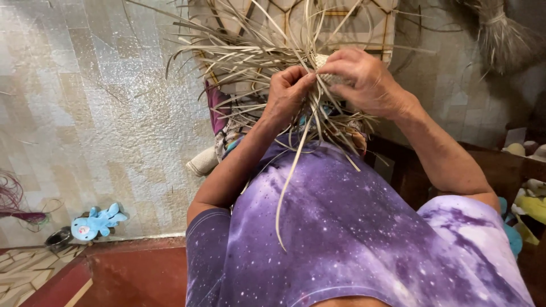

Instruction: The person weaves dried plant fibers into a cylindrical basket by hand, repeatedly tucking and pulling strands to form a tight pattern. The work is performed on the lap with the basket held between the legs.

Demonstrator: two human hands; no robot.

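Fingers [300, 79] of left hand [288, 94] curled tight, tips pinched together on a gathered bunch of pale straw strips [250, 54] — no gap visible between thumb and fingertips. Right hand [364, 79] just beside, knuckles up, fingers [341, 59] folded down and closed over the small woven piece [322, 61] at the centre of the strips; only a patch of the plaited weave visible past the fingertips. Both hands touching at the work, held up in front of the chest.

Loose strip ends fanned outward from the woven centre in all directions — most upward and to the left, some downward between the forearms. One long strip [291, 187] hanging down across the purple galaxy-print shirt [352, 239], well below the hands.

Beneath the fan of strips, a patterned cushion or seat [352, 17], partly hidden. Folded coloured cloth [219, 113] below the left wrist. Pale tiled floor [102, 113] on the left; a small blue plush toy [96, 222] on it near a red step [136, 273]. Tied bundle of dried fibre [503, 34] at upper right, well apart from the hands. Dark wooden furniture [500, 165] at right, small items on it too blurred to tell.
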